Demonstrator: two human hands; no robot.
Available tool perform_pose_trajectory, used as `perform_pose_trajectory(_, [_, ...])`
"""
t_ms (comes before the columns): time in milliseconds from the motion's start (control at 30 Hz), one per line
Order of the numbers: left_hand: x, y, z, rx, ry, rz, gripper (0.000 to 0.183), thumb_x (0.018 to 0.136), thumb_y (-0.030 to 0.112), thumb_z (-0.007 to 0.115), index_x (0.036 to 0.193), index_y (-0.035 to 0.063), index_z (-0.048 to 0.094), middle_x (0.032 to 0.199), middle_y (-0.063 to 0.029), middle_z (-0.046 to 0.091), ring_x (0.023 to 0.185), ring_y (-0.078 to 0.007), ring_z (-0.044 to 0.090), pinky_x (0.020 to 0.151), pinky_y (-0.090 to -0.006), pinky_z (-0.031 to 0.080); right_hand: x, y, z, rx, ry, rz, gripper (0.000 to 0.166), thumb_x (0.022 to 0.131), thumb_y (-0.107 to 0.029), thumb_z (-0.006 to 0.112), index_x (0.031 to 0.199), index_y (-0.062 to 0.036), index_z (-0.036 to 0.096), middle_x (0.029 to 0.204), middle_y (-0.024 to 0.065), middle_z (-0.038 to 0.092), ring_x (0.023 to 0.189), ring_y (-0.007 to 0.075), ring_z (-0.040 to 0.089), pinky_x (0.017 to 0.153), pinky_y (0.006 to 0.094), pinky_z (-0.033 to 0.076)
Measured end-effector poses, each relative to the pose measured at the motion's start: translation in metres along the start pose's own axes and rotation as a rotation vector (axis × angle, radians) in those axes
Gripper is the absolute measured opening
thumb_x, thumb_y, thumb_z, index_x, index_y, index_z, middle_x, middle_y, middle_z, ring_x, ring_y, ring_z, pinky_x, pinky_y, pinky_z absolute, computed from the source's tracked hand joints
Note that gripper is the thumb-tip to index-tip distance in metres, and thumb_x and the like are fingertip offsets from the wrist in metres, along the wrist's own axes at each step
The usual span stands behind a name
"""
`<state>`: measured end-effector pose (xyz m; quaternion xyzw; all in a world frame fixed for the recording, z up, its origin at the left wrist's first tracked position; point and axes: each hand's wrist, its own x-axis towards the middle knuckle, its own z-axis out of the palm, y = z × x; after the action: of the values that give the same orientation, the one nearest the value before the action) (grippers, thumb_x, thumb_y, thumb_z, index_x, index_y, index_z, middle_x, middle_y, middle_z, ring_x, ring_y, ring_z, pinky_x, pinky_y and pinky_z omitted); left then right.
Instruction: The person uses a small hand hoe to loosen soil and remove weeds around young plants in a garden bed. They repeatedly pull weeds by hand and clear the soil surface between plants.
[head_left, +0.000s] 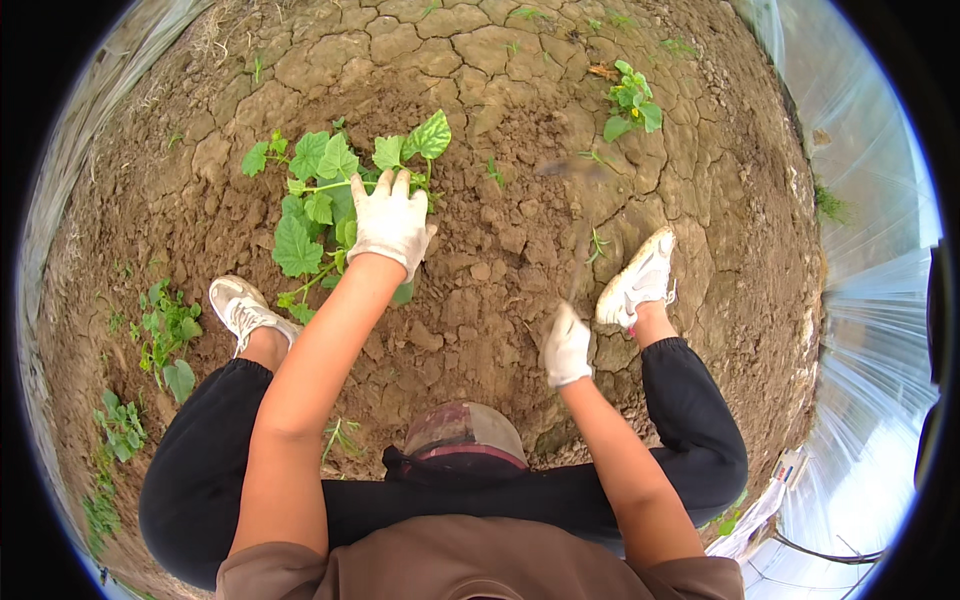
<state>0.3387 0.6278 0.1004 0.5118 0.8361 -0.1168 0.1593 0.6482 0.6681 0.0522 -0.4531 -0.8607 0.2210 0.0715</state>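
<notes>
My left hand (390, 221), in a pale work glove, rests with fingers spread on the vines of a broad-leaved green plant (298, 245) growing from loosened brown soil. Its fingertips touch a stem near the upper leaves; whether they grip it cannot be told. My right hand (568, 345), also gloved, is closed around the thin handle of a hand tool. The handle and the dark tool head (574, 169) are blurred, over the soil to the right of the plant. Crumbled clods (480, 255) lie between the two hands.
A smaller plant with a yellow flower (632, 101) grows at the upper right. More plants (169, 330) stand on the left. Small grass weeds (598, 246) grow near my right shoe (645, 277). Clear plastic sheeting (862, 330) borders the right side. Cracked earth (465, 45) lies ahead.
</notes>
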Motion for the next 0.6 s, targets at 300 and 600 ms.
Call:
perform_pose_trajectory(300, [-0.021,0.003,-0.001,0.046,-0.057,-0.020,0.050,0.089,0.045,0.060,0.127,0.0121,0.057,0.152,-0.0122,0.036,0.143,-0.0287,0.029,0.115,-0.0609,0.014,-0.055,-0.007,-0.037,0.292,-0.324,0.687,0.062,0.099,-0.051,0.040,0.108,0.0051,0.064,0.094,0.0235,0.068,0.090,0.0393,0.065,0.081,0.0442,0.050])
perform_pose_trajectory(600, [-0.059,0.020,-0.002,0.153,-0.030,0.023,0.046,0.088,0.037,0.065,0.126,0.0116,0.059,0.152,-0.0139,0.036,0.143,-0.0302,0.029,0.115,-0.0604,0.013,0.041,0.016,-0.246,0.511,-0.422,0.705,0.032,0.097,-0.035,0.053,0.085,-0.0060,0.058,0.059,0.0015,0.052,0.041,0.0139,0.049,0.036,0.0307,0.041])
